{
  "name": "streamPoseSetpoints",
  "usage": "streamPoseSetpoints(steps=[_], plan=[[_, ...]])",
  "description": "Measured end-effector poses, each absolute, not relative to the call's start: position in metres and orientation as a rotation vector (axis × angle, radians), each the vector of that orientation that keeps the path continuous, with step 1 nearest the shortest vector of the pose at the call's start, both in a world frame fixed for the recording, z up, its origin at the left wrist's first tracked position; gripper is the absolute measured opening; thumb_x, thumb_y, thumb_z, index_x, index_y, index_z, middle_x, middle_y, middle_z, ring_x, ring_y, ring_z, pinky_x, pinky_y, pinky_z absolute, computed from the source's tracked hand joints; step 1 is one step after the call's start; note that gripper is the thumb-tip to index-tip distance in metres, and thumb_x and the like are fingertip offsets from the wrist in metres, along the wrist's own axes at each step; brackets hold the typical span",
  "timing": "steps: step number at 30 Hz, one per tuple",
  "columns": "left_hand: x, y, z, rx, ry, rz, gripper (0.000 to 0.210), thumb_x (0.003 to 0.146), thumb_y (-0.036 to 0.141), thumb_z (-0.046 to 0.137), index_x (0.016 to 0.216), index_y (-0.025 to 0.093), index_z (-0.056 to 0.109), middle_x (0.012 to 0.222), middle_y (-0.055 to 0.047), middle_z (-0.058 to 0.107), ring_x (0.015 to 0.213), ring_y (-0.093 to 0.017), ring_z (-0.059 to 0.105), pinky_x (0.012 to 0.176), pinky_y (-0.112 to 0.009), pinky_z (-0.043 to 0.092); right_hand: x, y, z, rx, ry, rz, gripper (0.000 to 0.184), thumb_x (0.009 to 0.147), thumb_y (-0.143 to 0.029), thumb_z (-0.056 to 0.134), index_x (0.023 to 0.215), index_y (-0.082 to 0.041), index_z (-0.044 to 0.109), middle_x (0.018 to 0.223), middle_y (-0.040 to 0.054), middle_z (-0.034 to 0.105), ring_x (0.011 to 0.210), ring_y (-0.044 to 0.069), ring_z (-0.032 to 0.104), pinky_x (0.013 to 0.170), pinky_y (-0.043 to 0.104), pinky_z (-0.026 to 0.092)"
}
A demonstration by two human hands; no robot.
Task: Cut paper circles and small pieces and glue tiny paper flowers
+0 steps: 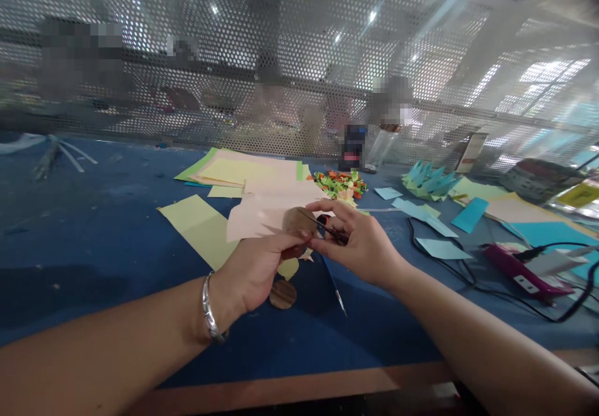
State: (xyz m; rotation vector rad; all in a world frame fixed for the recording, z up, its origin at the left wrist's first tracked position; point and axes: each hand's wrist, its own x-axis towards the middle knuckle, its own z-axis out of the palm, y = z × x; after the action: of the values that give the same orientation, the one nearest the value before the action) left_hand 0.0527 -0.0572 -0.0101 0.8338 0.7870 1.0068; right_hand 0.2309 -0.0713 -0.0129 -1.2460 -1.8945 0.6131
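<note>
In the head view, the left hand's fingers (pixel 303 234) are pinching the pink sheet (pixel 250 216), apparently with the brown disc (pixel 292 219) against it; the right hand's fingers (pixel 339 211) are curling around scissors (pixel 337 236) at the sheet's right. Below the sheet, a yellow cut-out (pixel 288 269) is lying apparently finished, while the sheet's cutting is seemingly remaining; no writing is showing legibly.

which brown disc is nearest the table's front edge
The disc lying on the blue table, just below the pale yellow cutout; the other disc is farther back, by the left hand.
</note>
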Motion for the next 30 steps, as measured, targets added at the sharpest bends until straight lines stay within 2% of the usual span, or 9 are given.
streamPoseSetpoints(steps=[5,11,20,26,30], plan=[[0.0507,-0.0570,-0.0120,0.878,0.752,0.996,0.005,0.072,0.020,0.079,0.076,0.020,0.076,0.095,-0.006,0.072,0.096,-0.021,0.061,0.082,-0.031,0.045,0.2296,-0.0718,-0.0121,-1.262,-1.882,0.625,0.044,0.086,-0.034,0.072,0.126,-0.025,0.058,0.058,-0.0089,0.048,0.054,0.012,0.046,0.055,0.026,0.034],[0.0501,-0.0537,-0.0143,0.872,0.742,0.983,0.013,0.084,0.029,0.064,0.085,0.019,0.074,0.105,-0.007,0.072,0.096,-0.023,0.063,0.085,-0.036,0.046,0.2289,-0.0726,-0.0122,-1.235,-1.862,0.688,0.045,0.085,-0.034,0.074,0.125,-0.024,0.056,0.058,-0.0094,0.050,0.054,0.012,0.049,0.054,0.025,0.036],[0.0490,-0.0549,-0.0151,0.909,0.738,0.996,0.016,0.083,0.029,0.064,0.087,0.019,0.075,0.099,-0.008,0.074,0.092,-0.022,0.066,0.080,-0.033,0.049,0.2271,-0.0721,-0.0117,-1.210,-1.855,0.724,0.045,0.085,-0.031,0.074,0.126,-0.023,0.056,0.058,-0.0096,0.051,0.055,0.011,0.051,0.054,0.023,0.036],[0.0484,-0.0557,-0.0136,0.897,0.742,1.071,0.010,0.076,0.023,0.066,0.079,0.020,0.076,0.093,-0.004,0.075,0.086,-0.020,0.065,0.075,-0.030,0.049,0.2259,-0.0727,-0.0102,-1.225,-1.855,0.717,0.046,0.086,-0.032,0.074,0.128,-0.025,0.056,0.058,-0.0095,0.051,0.055,0.012,0.053,0.054,0.024,0.036],[0.0475,-0.0559,-0.0133,0.935,0.718,1.072,0.010,0.077,0.023,0.066,0.079,0.020,0.076,0.092,-0.004,0.075,0.086,-0.018,0.065,0.074,-0.028,0.048,0.2259,-0.0738,-0.0101,-1.225,-1.844,0.726,0.047,0.085,-0.032,0.075,0.128,-0.025,0.057,0.058,-0.0092,0.052,0.055,0.012,0.053,0.055,0.025,0.036]])
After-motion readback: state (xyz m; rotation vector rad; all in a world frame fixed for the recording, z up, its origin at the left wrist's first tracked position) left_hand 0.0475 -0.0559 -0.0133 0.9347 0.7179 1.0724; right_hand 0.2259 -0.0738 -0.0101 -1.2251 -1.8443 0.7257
